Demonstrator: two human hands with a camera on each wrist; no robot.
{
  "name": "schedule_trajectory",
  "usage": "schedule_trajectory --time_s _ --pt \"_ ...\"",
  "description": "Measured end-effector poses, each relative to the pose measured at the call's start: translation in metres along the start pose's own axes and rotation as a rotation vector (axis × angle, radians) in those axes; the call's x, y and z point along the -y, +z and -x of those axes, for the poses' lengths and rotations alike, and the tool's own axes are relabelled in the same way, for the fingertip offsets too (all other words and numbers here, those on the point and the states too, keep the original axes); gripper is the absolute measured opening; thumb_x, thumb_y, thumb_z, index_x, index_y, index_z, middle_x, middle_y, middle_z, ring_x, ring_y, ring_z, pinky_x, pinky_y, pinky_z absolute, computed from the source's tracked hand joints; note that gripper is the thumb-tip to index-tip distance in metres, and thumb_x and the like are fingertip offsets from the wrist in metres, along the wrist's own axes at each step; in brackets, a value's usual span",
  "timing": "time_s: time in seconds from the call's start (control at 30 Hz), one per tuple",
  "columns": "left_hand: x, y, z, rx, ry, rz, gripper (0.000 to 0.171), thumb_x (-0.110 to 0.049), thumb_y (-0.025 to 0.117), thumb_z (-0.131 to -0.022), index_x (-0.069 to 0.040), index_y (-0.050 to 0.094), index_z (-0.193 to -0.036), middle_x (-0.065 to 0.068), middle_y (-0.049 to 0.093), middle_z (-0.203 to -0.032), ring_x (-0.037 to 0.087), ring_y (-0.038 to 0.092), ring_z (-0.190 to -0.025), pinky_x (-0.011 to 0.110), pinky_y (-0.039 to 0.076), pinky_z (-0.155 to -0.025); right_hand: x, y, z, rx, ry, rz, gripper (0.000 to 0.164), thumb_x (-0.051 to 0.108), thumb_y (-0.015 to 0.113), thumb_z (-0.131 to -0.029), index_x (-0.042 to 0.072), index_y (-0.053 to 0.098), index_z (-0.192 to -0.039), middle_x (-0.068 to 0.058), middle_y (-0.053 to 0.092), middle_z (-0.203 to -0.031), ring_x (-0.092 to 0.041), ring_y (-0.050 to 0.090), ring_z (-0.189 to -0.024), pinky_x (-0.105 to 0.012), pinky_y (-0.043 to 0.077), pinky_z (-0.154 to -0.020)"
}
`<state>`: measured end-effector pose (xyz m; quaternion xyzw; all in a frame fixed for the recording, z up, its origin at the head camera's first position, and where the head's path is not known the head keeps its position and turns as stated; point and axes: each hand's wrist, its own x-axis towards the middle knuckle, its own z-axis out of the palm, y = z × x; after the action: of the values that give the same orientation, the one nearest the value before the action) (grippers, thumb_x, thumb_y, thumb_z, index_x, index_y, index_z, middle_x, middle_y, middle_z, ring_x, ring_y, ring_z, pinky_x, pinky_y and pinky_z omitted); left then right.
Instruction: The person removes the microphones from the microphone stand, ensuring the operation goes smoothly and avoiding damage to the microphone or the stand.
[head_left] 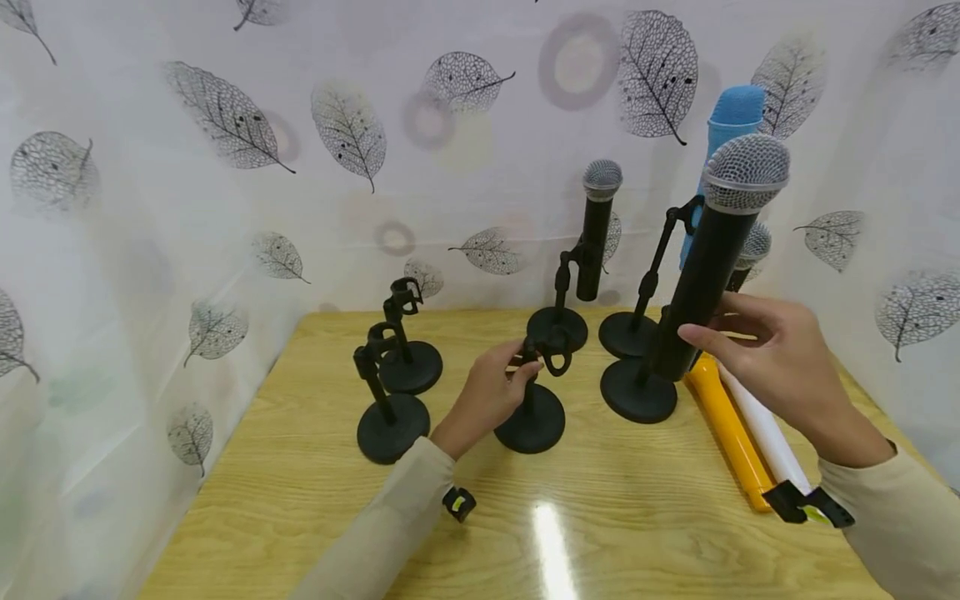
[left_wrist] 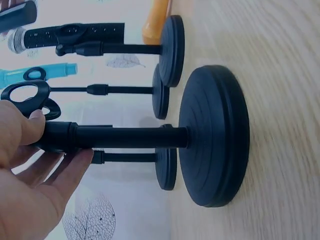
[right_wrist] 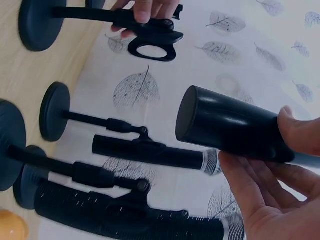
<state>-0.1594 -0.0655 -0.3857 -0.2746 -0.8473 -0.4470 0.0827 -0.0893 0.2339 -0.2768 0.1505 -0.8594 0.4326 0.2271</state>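
Observation:
My left hand [head_left: 491, 392] grips the upper pole of a black tabletop microphone stand [head_left: 529, 421], just below its clip. The clip's open ring [left_wrist: 24, 94] has nothing in it, and the round base [left_wrist: 212, 135] is down at the tabletop. My right hand [head_left: 787, 367] holds a black microphone [head_left: 701, 275] by its lower body, raised and tilted, with the silver mesh head [head_left: 750, 171] up. In the right wrist view, the flat end of this microphone [right_wrist: 230, 125] points toward the stand in the left hand, with a gap between them.
Two stands with bare clips [head_left: 393, 427] [head_left: 411, 367] stand at left. Behind, one stand bears a black microphone [head_left: 596, 225], another a blue one [head_left: 731, 121]. A further stand [head_left: 637, 390] with a microphone is partly hidden. Orange [head_left: 727, 429] and white [head_left: 765, 433] handles lie at right.

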Motion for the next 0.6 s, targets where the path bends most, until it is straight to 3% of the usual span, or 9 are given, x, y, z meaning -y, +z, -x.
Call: schedule_trajectory --time_s 0.13,0.37,0.5,0.57,0.6 --pt "0.007 -0.003 -0.004 -0.042 0.002 -0.047 0.011 -0.015 0.064 -0.101 -0.005 0.065 -0.106 0.011 0.065 -0.11 0.025 0.068 -0.107 0.028 0.06 -0.082 -0.012 -0.008 0.01 0.026 0.028 0.022 0.044 0.003 0.079 -0.087 -0.004 0.067 -0.129 0.025 0.066 -0.103 0.013 0.063 -0.09 -0.005 0.049 -0.076" --pt "0.017 -0.011 -0.013 -0.086 -0.048 -0.031 0.015 -0.013 0.064 -0.102 -0.002 0.068 -0.111 0.012 0.068 -0.111 0.026 0.068 -0.107 0.034 0.06 -0.085 -0.03 -0.023 0.028 0.076 0.116 0.135 0.042 0.009 0.08 -0.089 -0.005 0.068 -0.126 0.034 0.058 -0.105 0.02 0.057 -0.087 -0.003 0.048 -0.069" --pt "0.021 -0.014 -0.018 -0.104 -0.085 -0.038 0.018 -0.013 0.063 -0.102 -0.001 0.067 -0.115 0.012 0.068 -0.113 0.027 0.068 -0.109 0.036 0.06 -0.086 -0.043 -0.03 0.037 0.133 0.158 0.178 0.043 0.01 0.079 -0.09 -0.007 0.066 -0.127 -0.002 0.071 -0.118 0.012 0.062 -0.085 -0.005 0.049 -0.066" --pt "0.024 -0.016 -0.02 -0.114 -0.088 -0.05 0.018 -0.012 0.063 -0.102 0.0 0.067 -0.115 0.014 0.068 -0.114 0.028 0.068 -0.109 0.037 0.06 -0.086 -0.049 -0.034 0.042 0.162 0.17 0.208 0.044 0.011 0.078 -0.091 -0.009 0.065 -0.127 -0.023 0.068 -0.12 0.011 0.062 -0.084 -0.006 0.049 -0.065" --pt "0.025 -0.016 -0.021 -0.12 -0.085 -0.06 0.018 -0.012 0.062 -0.102 0.0 0.066 -0.115 0.014 0.067 -0.113 0.028 0.068 -0.109 0.037 0.06 -0.086 -0.051 -0.035 0.044 0.176 0.181 0.22 0.046 0.012 0.078 -0.091 -0.011 0.064 -0.128 -0.033 0.064 -0.122 0.004 0.067 -0.083 -0.007 0.05 -0.064"
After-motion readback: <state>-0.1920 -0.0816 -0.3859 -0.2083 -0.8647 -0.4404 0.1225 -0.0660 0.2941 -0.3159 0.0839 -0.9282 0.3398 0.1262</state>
